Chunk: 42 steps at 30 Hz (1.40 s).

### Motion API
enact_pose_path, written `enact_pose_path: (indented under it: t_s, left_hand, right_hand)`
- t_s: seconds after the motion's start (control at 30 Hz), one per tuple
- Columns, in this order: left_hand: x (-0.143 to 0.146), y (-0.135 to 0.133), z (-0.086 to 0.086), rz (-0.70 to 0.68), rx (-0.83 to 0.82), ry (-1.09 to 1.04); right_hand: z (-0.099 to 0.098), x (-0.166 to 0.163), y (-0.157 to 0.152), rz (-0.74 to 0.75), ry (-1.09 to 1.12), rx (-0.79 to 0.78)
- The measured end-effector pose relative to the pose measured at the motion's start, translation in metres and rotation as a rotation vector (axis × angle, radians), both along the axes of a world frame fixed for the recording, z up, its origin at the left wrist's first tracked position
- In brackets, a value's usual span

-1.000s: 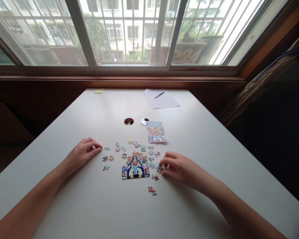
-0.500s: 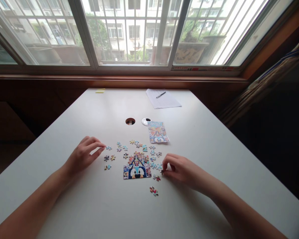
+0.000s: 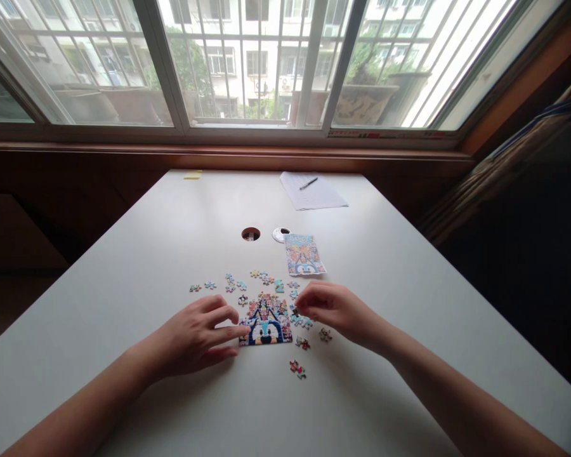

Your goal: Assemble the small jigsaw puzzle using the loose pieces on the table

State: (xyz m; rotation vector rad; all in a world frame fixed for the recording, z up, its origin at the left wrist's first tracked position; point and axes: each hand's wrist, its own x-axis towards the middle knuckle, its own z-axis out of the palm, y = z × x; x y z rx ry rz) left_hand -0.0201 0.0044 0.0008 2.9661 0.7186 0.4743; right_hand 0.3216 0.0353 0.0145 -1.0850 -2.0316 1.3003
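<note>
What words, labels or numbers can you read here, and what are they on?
No text here can be read for certain.
Card: title along its top, too blurred to read.
Paper: any writing too small to read.
Strip on the window frame: red and white, too small to read.
Puzzle: no words to be made out.

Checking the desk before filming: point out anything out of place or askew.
The round cable-hole cap lies on the table beside its open hole, not seated in it. Loose puzzle pieces are scattered around the assembled puzzle section; nothing looks damaged.
</note>
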Motion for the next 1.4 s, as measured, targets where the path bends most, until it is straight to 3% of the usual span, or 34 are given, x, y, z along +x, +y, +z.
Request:
enact_pose_path:
  t_s: [0.23,0.5,1.07,1.4]
  left_hand:
    - [-0.001,0.001,-0.005,-0.012,0.001,0.005]
    - [-0.003,0.003,-0.004,-0.015,-0.033,0.032]
    - [-0.005,0.005,-0.004,-0.013,-0.071,0.051]
    - [-0.005,0.006,0.000,-0.025,-0.058,0.023]
  right_hand:
    - [-0.002,-0.043,0.025,-0.025,0.020,-0.161]
    - [0.005,-0.078,0.043,0.042,-0.147,-0.122]
    - [-0.004,-0.106,0.050,0.105,-0.234,-0.016]
    - [-0.003,-0.107,0.051,0.099,-0.197,-0.059]
